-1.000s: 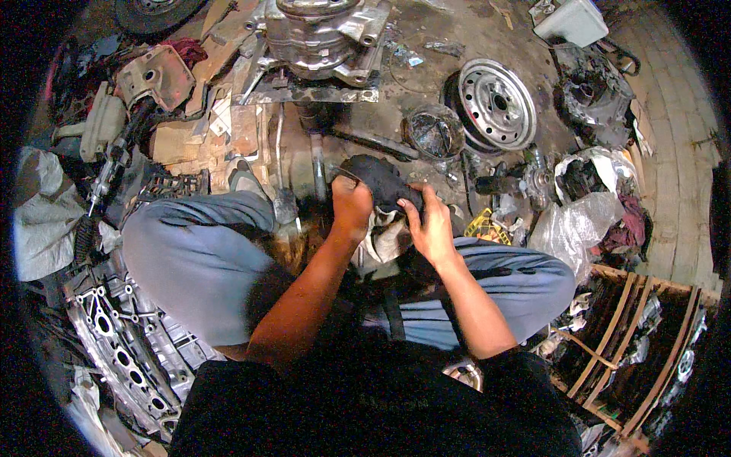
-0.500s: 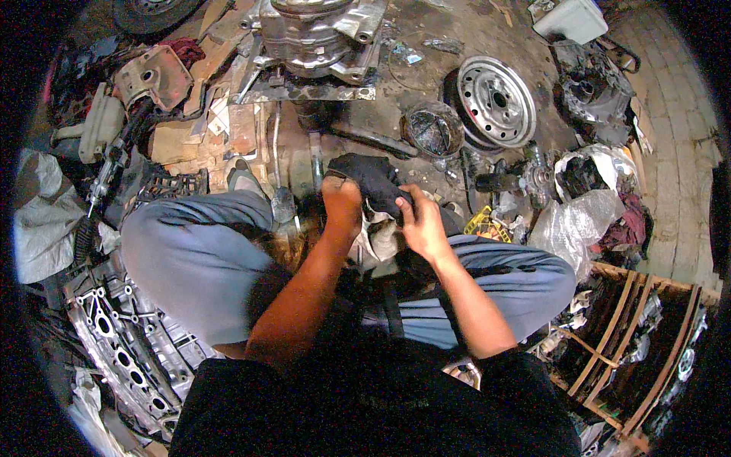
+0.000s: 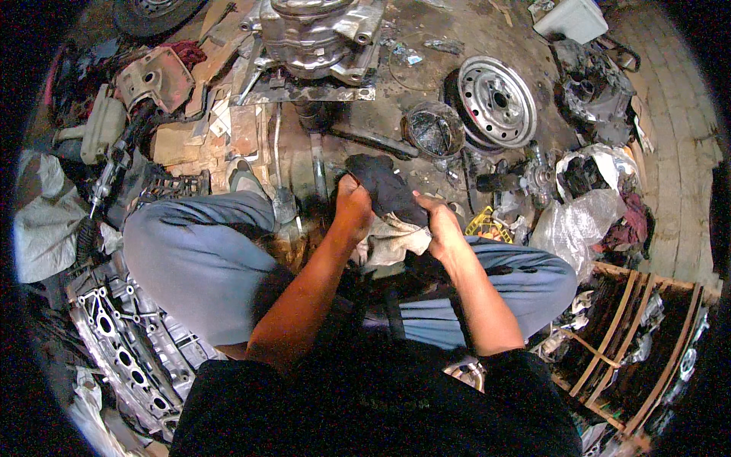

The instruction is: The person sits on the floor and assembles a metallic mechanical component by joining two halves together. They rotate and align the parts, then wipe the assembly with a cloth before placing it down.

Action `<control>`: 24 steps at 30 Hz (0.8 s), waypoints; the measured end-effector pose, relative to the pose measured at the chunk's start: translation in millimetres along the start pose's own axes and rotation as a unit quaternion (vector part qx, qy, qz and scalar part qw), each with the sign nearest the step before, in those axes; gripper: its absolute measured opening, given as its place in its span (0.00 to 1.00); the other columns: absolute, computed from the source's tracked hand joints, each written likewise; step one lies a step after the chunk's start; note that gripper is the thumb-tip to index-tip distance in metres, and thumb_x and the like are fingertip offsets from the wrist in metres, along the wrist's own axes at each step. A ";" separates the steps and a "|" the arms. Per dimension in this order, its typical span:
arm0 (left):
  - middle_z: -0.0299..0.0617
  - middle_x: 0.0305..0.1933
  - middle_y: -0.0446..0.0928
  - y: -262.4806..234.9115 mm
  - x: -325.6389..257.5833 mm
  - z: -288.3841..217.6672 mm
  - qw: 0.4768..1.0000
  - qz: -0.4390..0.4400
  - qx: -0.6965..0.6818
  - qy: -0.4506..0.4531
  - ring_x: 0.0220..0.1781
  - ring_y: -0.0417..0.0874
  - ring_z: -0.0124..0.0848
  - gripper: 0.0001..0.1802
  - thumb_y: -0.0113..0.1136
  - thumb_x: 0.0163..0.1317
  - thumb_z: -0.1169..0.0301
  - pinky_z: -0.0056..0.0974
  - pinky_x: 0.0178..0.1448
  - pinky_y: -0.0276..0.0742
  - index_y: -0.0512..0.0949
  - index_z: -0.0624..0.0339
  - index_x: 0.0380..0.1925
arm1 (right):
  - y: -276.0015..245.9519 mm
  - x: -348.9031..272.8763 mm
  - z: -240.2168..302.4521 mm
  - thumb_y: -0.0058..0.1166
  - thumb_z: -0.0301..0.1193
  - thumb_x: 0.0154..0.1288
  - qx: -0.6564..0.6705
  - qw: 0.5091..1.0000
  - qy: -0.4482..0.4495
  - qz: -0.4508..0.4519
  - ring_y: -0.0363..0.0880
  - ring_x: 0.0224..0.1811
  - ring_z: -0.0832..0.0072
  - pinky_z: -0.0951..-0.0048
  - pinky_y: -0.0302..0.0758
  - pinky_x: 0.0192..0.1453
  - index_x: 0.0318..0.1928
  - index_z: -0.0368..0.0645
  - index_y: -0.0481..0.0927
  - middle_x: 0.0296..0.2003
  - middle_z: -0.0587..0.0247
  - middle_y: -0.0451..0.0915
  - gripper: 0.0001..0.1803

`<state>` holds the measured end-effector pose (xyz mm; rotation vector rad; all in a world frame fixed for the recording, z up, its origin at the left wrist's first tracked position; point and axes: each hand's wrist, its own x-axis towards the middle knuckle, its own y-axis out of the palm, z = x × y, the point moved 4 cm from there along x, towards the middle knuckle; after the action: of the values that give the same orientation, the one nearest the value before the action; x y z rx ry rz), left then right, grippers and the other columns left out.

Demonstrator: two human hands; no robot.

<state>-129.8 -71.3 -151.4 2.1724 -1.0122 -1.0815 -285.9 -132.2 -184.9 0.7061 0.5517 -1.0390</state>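
Observation:
I squat on a greasy workshop floor with my knees apart. My left hand (image 3: 352,207) grips the near-left side of a dirty rag (image 3: 387,194), black on top and pale beneath. My right hand (image 3: 440,228) holds the rag's right side. The cloth is bunched between both hands over something between my knees that stays hidden. A thin metal rod (image 3: 317,175) lies on the floor just beyond my left hand.
A metal engine casing (image 3: 316,34) stands ahead, a steel wheel rim (image 3: 496,100) and a small dark tin (image 3: 432,131) to the right. A cylinder block (image 3: 122,358) lies at my left, plastic bags (image 3: 582,217) and a wooden crate (image 3: 640,335) at my right.
Both hands have shifted slightly toward each other and worked the rag, which is now bunched higher between them. My body and the surrounding parts have not moved.

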 end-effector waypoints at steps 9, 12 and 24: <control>0.39 0.42 0.81 -10.4 1.8 -1.7 0.998 -0.052 -0.022 -0.032 0.43 0.85 0.34 0.11 0.52 0.64 0.78 0.39 0.50 0.82 0.77 0.60 0.46 | -3.4 -11.3 31.9 0.54 0.38 0.73 -0.118 0.982 -0.111 -0.096 0.82 0.39 0.72 0.70 0.77 0.46 0.47 0.35 0.82 0.40 0.60 0.85 0.17; 0.39 0.43 0.81 -8.7 7.1 -5.6 0.999 -0.012 -0.039 0.007 0.43 0.84 0.34 0.11 0.52 0.65 0.78 0.39 0.50 0.82 0.77 0.60 0.45 | -3.6 -10.4 40.5 0.53 0.39 0.74 -0.083 0.979 -0.177 -0.056 0.80 0.38 0.78 0.74 0.76 0.44 0.44 0.36 0.83 0.37 0.63 0.83 0.17; 0.39 0.35 0.81 -15.9 5.1 -9.5 0.921 0.078 0.264 0.277 0.35 0.82 0.32 0.06 0.53 0.65 0.77 0.36 0.40 0.78 0.80 0.60 0.37 | 32.8 -42.3 55.0 0.61 0.25 0.66 -0.268 0.930 -0.253 -0.008 0.79 0.29 0.81 0.76 0.74 0.37 0.40 0.35 0.82 0.27 0.65 0.83 0.06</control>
<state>-113.7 -64.8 -159.5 2.5302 -1.2580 -0.0768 -268.9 -138.2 -110.2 -0.0571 0.3602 -0.9766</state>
